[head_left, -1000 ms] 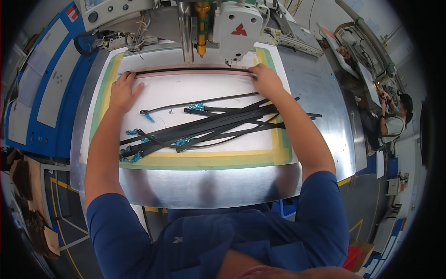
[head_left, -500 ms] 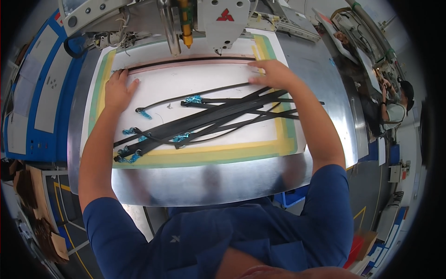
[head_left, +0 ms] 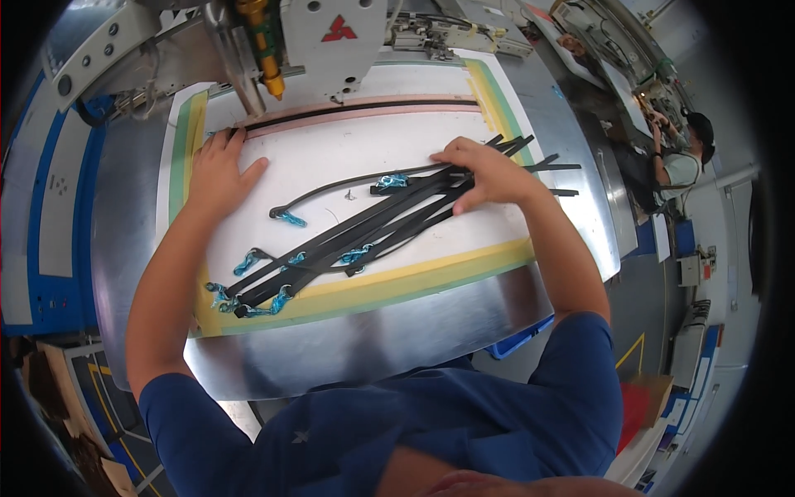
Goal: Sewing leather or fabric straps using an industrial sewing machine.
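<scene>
A long black strip [head_left: 373,108] lies on a pink band across the white taped board [head_left: 315,170]. My left hand [head_left: 222,178] rests at the strip's left end, fingers spread, thumb apart. A loose pile of black straps [head_left: 377,219], several with shiny blue pieces [head_left: 295,218] at their ends, spreads diagonally across the lower right of the board. My right hand [head_left: 484,174] lies over the upper right of this pile, touching it, with thumb and index finger wide apart. Its other fingertips are partly hidden among the straps.
A machine head [head_left: 348,41] with a gold nozzle [head_left: 269,79] hangs above the board's back edge. The metal table [head_left: 373,344] surrounds the board. A blue cabinet [head_left: 29,215] stands left. A co-worker [head_left: 679,166] sits at another machine on the right, near a blue bin [head_left: 517,335].
My right hand has left the black strip's right end and moved down onto the pile of straps. My left hand stays by the strip's left end. The whole view has turned somewhat.
</scene>
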The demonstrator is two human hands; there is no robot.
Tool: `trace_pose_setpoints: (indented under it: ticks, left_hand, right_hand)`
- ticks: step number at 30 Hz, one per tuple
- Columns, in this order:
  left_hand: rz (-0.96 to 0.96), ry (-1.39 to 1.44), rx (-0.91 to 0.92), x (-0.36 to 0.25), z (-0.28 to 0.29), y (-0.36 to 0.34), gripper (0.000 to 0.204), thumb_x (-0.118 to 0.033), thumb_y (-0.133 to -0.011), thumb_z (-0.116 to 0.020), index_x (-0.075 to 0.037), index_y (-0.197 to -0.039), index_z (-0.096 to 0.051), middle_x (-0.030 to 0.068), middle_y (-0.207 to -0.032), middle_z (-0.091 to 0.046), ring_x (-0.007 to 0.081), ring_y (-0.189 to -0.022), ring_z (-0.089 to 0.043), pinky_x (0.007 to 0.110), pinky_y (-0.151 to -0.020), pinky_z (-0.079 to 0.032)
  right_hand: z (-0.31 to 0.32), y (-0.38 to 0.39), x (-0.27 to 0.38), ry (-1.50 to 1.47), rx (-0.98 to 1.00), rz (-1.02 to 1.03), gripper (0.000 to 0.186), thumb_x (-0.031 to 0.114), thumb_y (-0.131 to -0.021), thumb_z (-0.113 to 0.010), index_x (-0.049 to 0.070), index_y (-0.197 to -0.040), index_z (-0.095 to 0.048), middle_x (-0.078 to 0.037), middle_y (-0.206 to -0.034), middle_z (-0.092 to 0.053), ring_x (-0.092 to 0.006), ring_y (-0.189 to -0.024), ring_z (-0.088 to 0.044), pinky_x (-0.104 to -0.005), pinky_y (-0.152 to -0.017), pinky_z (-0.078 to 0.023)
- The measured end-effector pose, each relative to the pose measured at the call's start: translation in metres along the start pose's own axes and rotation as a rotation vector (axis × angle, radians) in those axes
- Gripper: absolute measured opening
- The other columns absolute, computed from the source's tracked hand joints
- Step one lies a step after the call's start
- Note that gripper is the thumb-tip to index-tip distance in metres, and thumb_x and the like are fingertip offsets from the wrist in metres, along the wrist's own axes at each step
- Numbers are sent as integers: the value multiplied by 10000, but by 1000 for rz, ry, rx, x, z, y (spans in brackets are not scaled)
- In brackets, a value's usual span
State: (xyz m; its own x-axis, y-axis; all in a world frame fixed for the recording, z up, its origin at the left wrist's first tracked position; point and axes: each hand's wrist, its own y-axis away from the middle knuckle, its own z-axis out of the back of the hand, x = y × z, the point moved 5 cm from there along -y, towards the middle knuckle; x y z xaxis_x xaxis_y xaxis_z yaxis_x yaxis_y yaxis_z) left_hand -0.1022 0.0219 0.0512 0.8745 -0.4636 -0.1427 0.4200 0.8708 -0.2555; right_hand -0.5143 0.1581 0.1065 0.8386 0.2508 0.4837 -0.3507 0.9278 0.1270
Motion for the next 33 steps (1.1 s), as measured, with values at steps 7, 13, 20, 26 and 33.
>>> trace_pose_setpoints:
  ticks: [7, 13, 20, 26, 33]
  left_hand:
    - [-84, 63, 37, -54, -10, -16, 692, -497, -959, -653, -98, -1511, -535, 169, -1539, -506, 356, -1436, -446, 496, -1188, -330]
    - [-179, 86, 54, -86, -21, -29, 720, -460, -952, -666, -93, -1546, -490, 189, -1558, -487, 388, -1416, -460, 495, -1183, -337]
    - [-228, 115, 111, -128, -30, -46, 790, -530, -923, -687, -116, -1563, -481, 178, -1596, -463, 373, -1450, -437, 510, -1193, -320]
    - [-136, 147, 213, -139, -28, -56, 809, -599, -906, -681, -186, -1575, -492, 184, -1601, -458, 392, -1483, -403, 522, -1213, -295]
    - [-211, 183, 122, -126, -42, -65, 806, -556, -922, -694, -124, -1570, -489, 168, -1581, -498, 374, -1508, -384, 547, -1212, -281]
  right_hand:
    - [44, -16, -126, 375, -406, -248, 360, 105, -983, -560, 134, -1312, -703, -81, -1365, -671, -327, -1203, -653, -421, -1014, -527]
    - [67, -10, -155, 482, -387, -557, 416, 60, -971, -489, 150, -1305, -720, -86, -1351, -688, -336, -1223, -652, -430, -1040, -519]
    - [101, 24, -228, 622, -363, -716, 366, 146, -993, -505, 151, -1275, -738, -184, -1220, -732, -378, -1132, -695, -488, -989, -543]
    - [112, 10, -234, 604, -245, -752, 297, 142, -959, -562, 78, -1168, -763, -217, -1128, -746, -416, -1081, -702, -500, -965, -543]
    - [33, -107, -62, 275, -344, -309, 280, 180, -961, -604, 37, -1148, -756, -196, -1157, -736, -401, -1102, -682, -490, -981, -533]
